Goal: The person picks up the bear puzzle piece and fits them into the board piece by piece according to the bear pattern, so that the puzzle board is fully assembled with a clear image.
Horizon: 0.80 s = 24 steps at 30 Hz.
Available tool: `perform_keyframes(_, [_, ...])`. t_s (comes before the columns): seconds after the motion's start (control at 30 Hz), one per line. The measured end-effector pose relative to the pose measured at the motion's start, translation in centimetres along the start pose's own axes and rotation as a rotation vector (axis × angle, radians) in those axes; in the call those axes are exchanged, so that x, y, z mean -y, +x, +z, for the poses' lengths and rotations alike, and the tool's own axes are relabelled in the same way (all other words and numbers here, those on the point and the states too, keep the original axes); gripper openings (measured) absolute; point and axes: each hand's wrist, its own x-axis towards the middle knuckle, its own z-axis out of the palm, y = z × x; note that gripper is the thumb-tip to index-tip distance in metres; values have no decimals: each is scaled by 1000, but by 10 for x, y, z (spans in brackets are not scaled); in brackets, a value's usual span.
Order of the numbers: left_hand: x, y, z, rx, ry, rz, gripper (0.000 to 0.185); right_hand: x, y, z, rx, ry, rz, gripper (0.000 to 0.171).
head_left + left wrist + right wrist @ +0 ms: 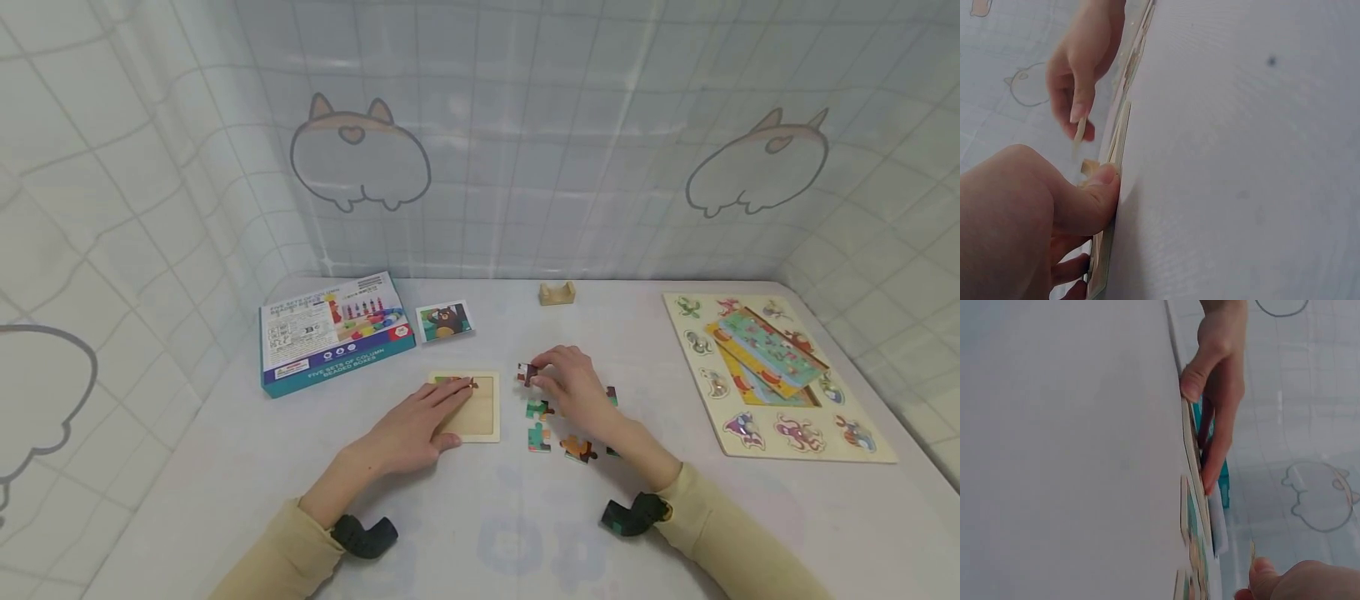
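Note:
A small wooden puzzle tray (480,417) lies on the white table (480,517) with one piece set in its top left corner. My left hand (420,421) rests flat on the tray, fingers straight, thumb at its near edge (1100,187). My right hand (566,383) pinches a brown puzzle piece (527,374) just above the table, right of the tray. That piece shows edge-on in the left wrist view (1079,134). Several loose pieces (558,433) lie under and beside the right hand.
A blue toy box (333,333) and a bear picture card (444,321) lie at the back left. A small wooden block (557,292) stands at the back middle. A large animal peg board (772,375) with coloured boards on it lies on the right. Curtain walls surround the table.

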Motion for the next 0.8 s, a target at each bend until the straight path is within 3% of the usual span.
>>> perform_keyframes(0.3, [-1, 0, -1, 5, -3, -9, 68, 19, 16, 24, 23, 6, -56, 19])
perform_keyframes(0.8, [1, 2, 0, 19, 6, -16, 69, 25, 27, 47, 47, 31, -80, 18])
